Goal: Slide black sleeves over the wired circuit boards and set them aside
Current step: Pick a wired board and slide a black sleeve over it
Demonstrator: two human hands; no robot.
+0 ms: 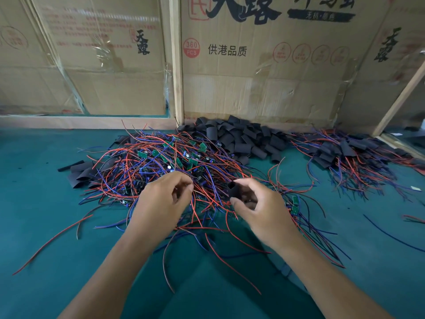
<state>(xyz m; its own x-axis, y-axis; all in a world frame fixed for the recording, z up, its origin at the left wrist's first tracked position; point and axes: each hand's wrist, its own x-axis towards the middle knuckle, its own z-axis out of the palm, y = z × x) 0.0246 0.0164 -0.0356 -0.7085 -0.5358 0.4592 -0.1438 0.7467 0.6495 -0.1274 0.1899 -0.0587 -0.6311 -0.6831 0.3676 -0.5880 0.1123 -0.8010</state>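
A tangled heap of small green circuit boards (pixel 161 157) with red and blue wires lies on the green table (pixel 46 192) ahead of me. My right hand (pixel 257 208) pinches a black sleeve (pixel 234 191) between thumb and fingers, its open end facing left. My left hand (pixel 161 201) hovers over the heap with curled fingers pinching thin wires (pixel 192 192); whatever board hangs on them is hidden. A pile of loose black sleeves (pixel 241 139) sits behind the heap. To the right lies a pile of sleeved boards (pixel 345 153) with wires trailing.
Taped cardboard sheets (pixel 253 77) on a wooden frame (pixel 177 65) wall off the back of the table. A few flat sleeves (pixel 80 173) lie at the left of the heap. Stray wires (pixel 53 240) trail toward the front edge.
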